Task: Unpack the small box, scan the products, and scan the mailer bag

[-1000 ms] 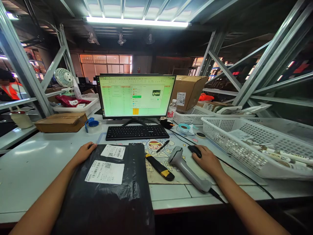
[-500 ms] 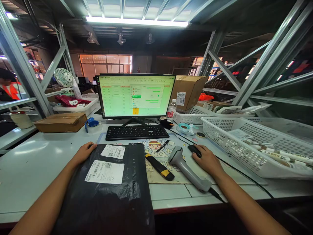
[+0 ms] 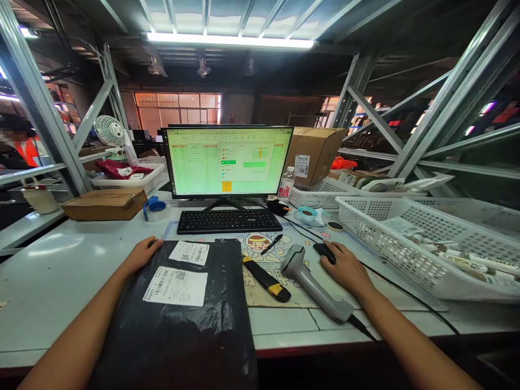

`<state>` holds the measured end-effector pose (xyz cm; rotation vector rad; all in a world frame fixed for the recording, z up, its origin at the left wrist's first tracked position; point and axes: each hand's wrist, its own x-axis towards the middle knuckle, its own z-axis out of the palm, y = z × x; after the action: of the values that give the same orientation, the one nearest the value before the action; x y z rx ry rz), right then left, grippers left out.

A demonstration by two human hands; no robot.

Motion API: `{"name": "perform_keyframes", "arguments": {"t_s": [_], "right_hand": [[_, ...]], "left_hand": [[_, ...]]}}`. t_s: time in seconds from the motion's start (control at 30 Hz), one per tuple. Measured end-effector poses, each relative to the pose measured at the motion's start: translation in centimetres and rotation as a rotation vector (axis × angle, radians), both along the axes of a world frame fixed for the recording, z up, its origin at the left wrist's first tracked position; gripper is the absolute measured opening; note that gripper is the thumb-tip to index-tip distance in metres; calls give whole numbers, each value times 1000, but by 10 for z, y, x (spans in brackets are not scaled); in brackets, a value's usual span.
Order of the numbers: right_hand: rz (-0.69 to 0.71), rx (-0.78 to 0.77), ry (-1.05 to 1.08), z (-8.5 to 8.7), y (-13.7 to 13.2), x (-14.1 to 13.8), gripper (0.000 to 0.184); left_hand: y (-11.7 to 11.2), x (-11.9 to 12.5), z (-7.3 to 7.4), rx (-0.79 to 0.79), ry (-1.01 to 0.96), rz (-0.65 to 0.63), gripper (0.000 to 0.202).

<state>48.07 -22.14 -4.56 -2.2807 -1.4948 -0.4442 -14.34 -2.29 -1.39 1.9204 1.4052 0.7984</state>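
Note:
A black plastic mailing bag (image 3: 219, 325) with two white labels lies at the table's front edge and hangs over it. My left hand (image 3: 143, 255) is closed at its upper left corner, thumb toward the bag; the fingertips are partly hidden. Over a black computer mouse (image 3: 324, 251) rests my right hand (image 3: 345, 268), fingers curled round it. Between my hands lie a grey barcode scanner (image 3: 317, 287), a black and yellow utility knife (image 3: 266, 279) and a black pen (image 3: 271, 244). Behind them, a keyboard (image 3: 229, 220) sits below a lit monitor (image 3: 195, 168).
At right stands a white basket (image 3: 374, 233) holding rolled items. A large carton (image 3: 320, 154) is behind the monitor's right side. Left of the keyboard are a tape roll (image 3: 157, 210) and a flat cardboard box (image 3: 103, 204). Metal posts (image 3: 44, 97) frame the table.
The small window on the monitor shows different content, with a picture in it. My view has shifted slightly; both hands keep their places on the bag and the mouse.

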Motion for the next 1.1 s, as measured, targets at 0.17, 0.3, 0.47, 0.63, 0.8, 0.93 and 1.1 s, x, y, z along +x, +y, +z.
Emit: {"name": "perform_keyframes", "arguments": {"t_s": [0.17, 0.3, 0.47, 0.63, 0.8, 0.93, 1.1], "right_hand": [[5, 14, 11, 3, -1, -2, 60], [18, 8, 8, 3, -2, -2, 55], [9, 21, -1, 1, -1, -1, 59], [3, 16, -1, 0, 1, 0, 57], [9, 3, -15, -3, 1, -1, 56], [-2, -12, -14, -3, 1, -1, 59], [-15, -10, -3, -2, 2, -1, 61]], "left_hand": [[0, -1, -1, -10, 12, -10, 68], [2, -1, -2, 23, 14, -14, 65], [2, 0, -2, 17, 16, 3, 63], [1, 1, 1, 31, -11, 6, 63], [1, 1, -1, 25, -62, 6, 65], [4, 0, -5, 34, -95, 7, 65], [6, 0, -9, -4, -122, 2, 65]]}}
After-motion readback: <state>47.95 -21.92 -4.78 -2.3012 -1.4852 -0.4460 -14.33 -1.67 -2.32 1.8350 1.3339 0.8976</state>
